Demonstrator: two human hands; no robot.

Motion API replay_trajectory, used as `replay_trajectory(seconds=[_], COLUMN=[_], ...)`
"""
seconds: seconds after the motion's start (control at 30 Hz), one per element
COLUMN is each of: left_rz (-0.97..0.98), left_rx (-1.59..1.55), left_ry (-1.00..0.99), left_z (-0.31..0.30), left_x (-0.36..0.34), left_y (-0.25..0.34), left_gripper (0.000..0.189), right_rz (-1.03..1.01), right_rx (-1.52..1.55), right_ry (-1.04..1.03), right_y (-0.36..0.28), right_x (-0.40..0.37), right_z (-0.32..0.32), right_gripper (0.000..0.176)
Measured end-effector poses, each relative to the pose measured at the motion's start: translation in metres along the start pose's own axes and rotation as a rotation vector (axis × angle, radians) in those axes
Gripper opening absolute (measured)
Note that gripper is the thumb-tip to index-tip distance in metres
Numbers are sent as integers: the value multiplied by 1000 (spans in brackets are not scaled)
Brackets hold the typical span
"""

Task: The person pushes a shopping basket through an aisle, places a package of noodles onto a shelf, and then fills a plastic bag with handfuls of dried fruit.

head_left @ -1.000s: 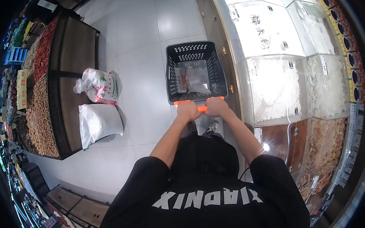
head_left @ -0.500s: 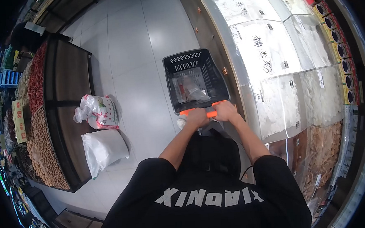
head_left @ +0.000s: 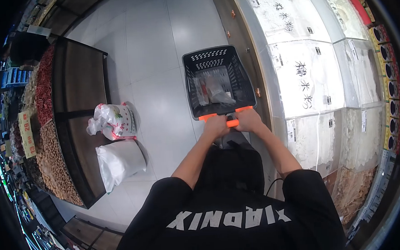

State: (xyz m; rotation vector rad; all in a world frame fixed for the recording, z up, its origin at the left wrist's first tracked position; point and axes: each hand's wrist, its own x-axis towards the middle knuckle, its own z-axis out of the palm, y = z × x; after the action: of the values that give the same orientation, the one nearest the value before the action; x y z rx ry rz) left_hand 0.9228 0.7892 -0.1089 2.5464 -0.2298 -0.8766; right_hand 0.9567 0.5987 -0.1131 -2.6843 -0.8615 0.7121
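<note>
A black plastic shopping basket (head_left: 245,84) with slotted walls is in front of me, its orange handle (head_left: 232,123) towards my body. My left hand (head_left: 216,127) is wrapped round the left part of this handle. Round the right part is my right hand (head_left: 248,120), also closed. Inside the basket lies a clear plastic bag (head_left: 217,93) with contents I cannot make out. My fingers are partly hidden behind the backs of my hands.
Along the right run clear bins of white powder (head_left: 306,81), close to the basket. On the left a dark wooden stand (head_left: 82,81) bears dried red goods and walnut-like goods (head_left: 52,160). Beside it on the floor are a printed sack (head_left: 118,121) and a white sack (head_left: 120,161).
The bins on the right have shifted down and rightward in view. The stand and sacks sit slightly further right. The basket appears a little higher, with both hands still round its handle.
</note>
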Motion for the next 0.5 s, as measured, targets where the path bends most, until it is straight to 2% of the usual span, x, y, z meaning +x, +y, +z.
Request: replay_trajectory(seconds=[0.1, 0.23, 0.37, 0.5], left_rz=[7, -88, -142, -107], left_rx=[0, -7, -30, 54], left_ry=[52, 5, 43, 38], left_z=[-24, -57, -84, -115], left_x=[18, 44, 72, 104], left_y=[-5, -9, -16, -25], left_gripper=[29, 28, 28, 30], right_rz=[-4, -33, -19, -41], right_rx=[-7, 13, 21, 33], right_ry=[-28, -8, -11, -3], right_y=[9, 21, 29, 45], right_x=[28, 60, 94, 130], right_z=[-17, -40, -66, -87], right_gripper=[37, 39, 38, 39])
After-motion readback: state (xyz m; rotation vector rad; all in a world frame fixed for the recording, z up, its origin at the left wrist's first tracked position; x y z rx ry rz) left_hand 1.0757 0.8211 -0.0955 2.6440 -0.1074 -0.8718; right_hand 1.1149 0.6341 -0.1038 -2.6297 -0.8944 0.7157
